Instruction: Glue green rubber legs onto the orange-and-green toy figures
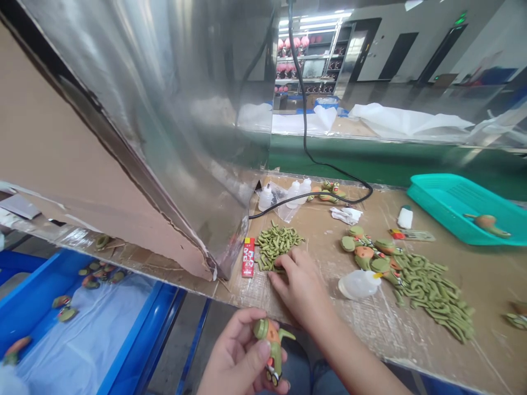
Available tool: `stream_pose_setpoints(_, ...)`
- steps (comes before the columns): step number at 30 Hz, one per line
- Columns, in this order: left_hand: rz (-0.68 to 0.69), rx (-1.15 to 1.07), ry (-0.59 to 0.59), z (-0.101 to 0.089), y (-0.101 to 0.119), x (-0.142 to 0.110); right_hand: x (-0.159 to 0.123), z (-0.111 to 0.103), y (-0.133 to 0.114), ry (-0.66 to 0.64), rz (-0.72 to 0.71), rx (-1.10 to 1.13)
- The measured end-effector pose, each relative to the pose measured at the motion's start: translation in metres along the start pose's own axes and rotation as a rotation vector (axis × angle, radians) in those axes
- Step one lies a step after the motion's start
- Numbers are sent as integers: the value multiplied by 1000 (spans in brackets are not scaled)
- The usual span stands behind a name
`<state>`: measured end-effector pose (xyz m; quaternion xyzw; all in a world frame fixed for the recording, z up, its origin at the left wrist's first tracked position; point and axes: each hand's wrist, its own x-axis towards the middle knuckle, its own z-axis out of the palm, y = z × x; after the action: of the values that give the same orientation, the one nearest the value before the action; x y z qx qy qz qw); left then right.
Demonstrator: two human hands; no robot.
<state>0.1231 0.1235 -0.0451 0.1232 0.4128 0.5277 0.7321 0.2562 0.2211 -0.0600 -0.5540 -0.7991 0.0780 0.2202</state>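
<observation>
Near the bottom middle, my left hand (242, 356) grips a small green and orange toy figurine (272, 343) between thumb and fingers. The figurine has a flat round green top, a curved green limb sticking out to the right and big eyes at its lower end. My right hand (304, 288) reaches to the near edge of a pile of small green pieces (276, 241). Its thumb and fingertips are pinched round one of these pieces, partly hidden by the fingers. Beside the pile's left side lies a red packet (248, 258) with a yellow end.
A squeeze bottle (358, 284) with a yellow tip lies near longer curved green pieces (438, 293) and several figurines (364, 252). White bottles (267, 197) and a black cable (305, 126) are behind. A teal tray (461, 225) stands right, a blue bin (135, 351) left, below a metal housing (177, 109).
</observation>
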Motion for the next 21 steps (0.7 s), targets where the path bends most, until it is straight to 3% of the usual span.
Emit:
stream_pose_setpoints(5,3,12,28,-2,2,1,0,-1,4,55,16,-24)
stream_pose_setpoints(12,4,8,44,-2,2,4,9,2,-4,-12,-174,-10)
stream_pose_setpoints(21,49,-1,67,-9,4,6,16,-1,-3,8,-164,-28)
